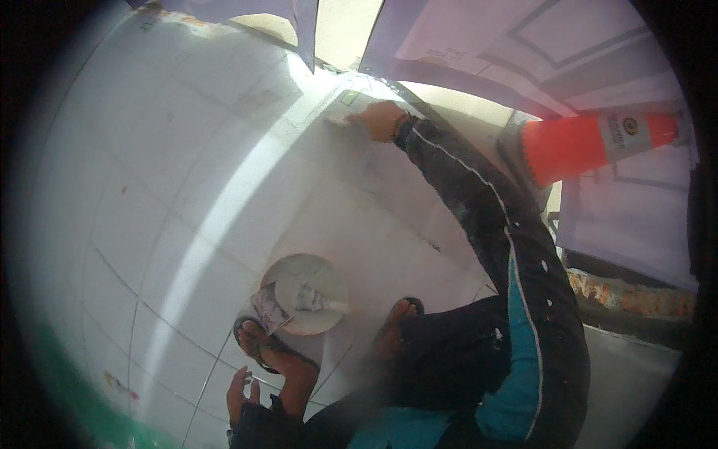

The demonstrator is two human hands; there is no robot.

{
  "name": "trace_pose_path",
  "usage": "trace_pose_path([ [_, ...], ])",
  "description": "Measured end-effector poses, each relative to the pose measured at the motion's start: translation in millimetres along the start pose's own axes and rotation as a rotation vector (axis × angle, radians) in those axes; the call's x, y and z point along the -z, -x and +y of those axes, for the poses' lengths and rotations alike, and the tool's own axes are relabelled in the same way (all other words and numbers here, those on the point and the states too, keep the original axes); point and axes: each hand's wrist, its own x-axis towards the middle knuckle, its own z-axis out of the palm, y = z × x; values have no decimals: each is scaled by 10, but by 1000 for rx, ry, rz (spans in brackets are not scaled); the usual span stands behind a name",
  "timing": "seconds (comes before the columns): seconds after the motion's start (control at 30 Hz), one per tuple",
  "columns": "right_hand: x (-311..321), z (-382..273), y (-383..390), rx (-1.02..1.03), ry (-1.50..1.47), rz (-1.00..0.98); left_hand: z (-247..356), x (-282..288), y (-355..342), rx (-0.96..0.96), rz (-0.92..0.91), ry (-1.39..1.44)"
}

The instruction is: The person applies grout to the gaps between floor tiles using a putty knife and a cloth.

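Observation:
My right hand [383, 121] reaches far forward, low over the pale floor tiles [299, 176] near the wall's edge. Its fingers point left and are blurred, so I cannot make out whether they hold anything. Beside my left foot, my left hand [243, 393] hangs with bent fingers apart and nothing visible in them. Between my feet sits a round, pale basin [335, 278] with a lump of whitish paste [310, 299] in it. A crumpled purplish packet or scrap [271, 305] leans over the basin's left rim.
An orange traffic cone [568, 146] with a grey band lies to the right, pointing away from me. Purplish sheets [464, 45] hang along the far and right sides. A small green piece [349, 97] lies beyond my right hand. Rusty metal [628, 298] runs at the right.

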Motion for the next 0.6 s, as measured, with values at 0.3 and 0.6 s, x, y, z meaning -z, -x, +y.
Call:
trace_pose_path([
  [0.3, -58, -248, 432, 277, -36, 88, 156, 20, -140, -98, 42, -12],
  [0.6, 299, -1509, -1059, 537, -239, 406, 375, -493, -626, -104, -45, 237],
])
